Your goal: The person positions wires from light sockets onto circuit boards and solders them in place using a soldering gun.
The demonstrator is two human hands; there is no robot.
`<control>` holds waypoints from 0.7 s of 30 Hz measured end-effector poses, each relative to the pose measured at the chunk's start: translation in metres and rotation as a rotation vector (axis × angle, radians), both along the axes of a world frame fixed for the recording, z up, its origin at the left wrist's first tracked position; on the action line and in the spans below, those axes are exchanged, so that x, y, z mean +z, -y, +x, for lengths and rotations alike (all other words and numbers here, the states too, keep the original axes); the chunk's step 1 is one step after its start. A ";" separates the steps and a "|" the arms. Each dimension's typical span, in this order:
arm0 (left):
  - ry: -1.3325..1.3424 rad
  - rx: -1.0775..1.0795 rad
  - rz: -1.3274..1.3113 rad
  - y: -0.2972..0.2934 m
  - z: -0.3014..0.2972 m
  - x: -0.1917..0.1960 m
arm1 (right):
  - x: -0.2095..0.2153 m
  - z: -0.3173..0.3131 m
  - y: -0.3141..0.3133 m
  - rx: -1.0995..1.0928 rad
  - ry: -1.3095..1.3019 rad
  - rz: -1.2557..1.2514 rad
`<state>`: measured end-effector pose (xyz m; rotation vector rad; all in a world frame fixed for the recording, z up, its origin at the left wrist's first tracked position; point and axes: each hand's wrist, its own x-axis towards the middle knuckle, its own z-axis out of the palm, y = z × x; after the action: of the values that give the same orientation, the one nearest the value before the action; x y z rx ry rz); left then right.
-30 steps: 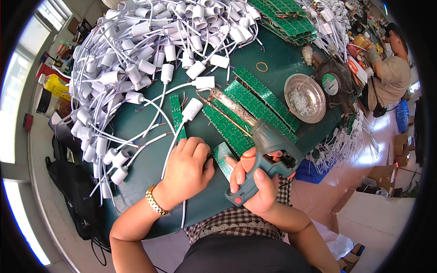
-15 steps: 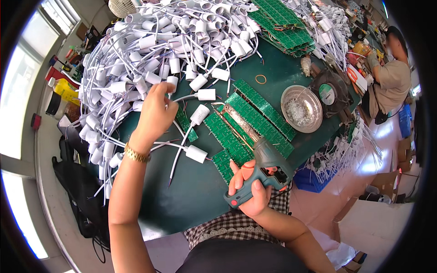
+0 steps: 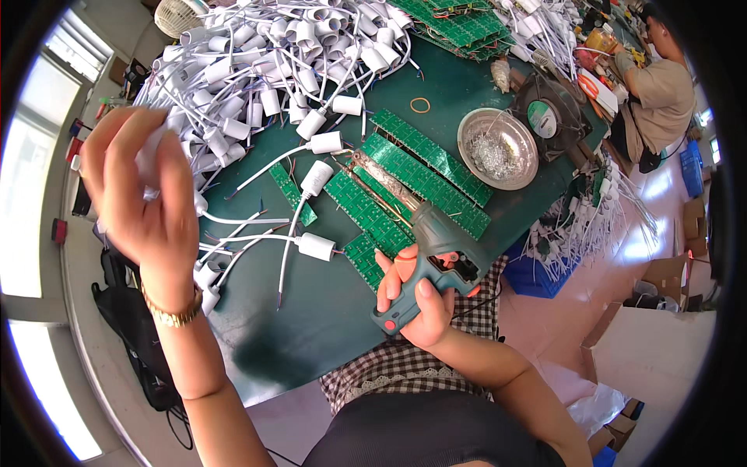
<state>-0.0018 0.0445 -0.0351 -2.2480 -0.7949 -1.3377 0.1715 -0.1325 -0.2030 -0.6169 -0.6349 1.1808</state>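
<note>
My left hand (image 3: 142,191), with a gold bracelet on its wrist, is raised over the left edge of a pile of white cabled lamp sockets (image 3: 264,58). Its fingers are curved and apart, somewhat blurred, and I make out nothing held. My right hand (image 3: 424,311) is closed round the green and orange handle of a soldering gun (image 3: 440,241). The gun's metal tip lies over green circuit boards (image 3: 373,206), close to one white lamp socket (image 3: 325,142). Two more sockets, one tilted (image 3: 317,178) and one lower (image 3: 317,247), lie left of the boards.
A metal bowl (image 3: 469,144) with shiny bits stands right of the boards, beside a black fan (image 3: 572,117). A rubber band (image 3: 420,105) lies behind. More boards (image 3: 459,31) are stacked at the back. A person (image 3: 661,86) sits at the far right, past a blue bin (image 3: 537,276).
My left hand has moved left and toward me, away from the loose sockets near the boards. My right hand still holds the soldering gun; the whole view has shifted slightly.
</note>
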 end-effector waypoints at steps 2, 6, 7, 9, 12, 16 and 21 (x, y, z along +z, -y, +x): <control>-0.012 0.010 0.022 0.051 0.005 -0.003 | -0.003 0.002 0.001 -0.016 -0.008 -0.011; -0.203 -0.227 -0.298 0.100 0.000 -0.050 | -0.004 -0.002 0.000 -0.007 -0.018 0.006; -0.246 -0.212 -0.355 0.099 0.007 -0.071 | -0.004 -0.003 0.001 0.009 -0.029 0.010; -0.270 -0.189 -0.459 0.095 0.015 -0.106 | -0.005 -0.004 0.001 0.030 -0.066 0.055; -0.292 -0.143 -0.567 0.092 0.014 -0.133 | -0.006 -0.003 0.000 0.064 -0.090 0.087; -0.331 -0.186 -0.589 0.087 0.023 -0.136 | -0.006 -0.006 0.003 0.028 -0.062 0.097; -0.162 -0.204 -0.753 0.083 0.026 -0.139 | 0.002 -0.013 0.019 0.002 -0.012 0.001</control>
<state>0.0244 -0.0382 -0.1740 -3.0367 -1.1774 -1.0102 0.1583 -0.1511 -0.2013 -0.6080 -0.6258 1.1851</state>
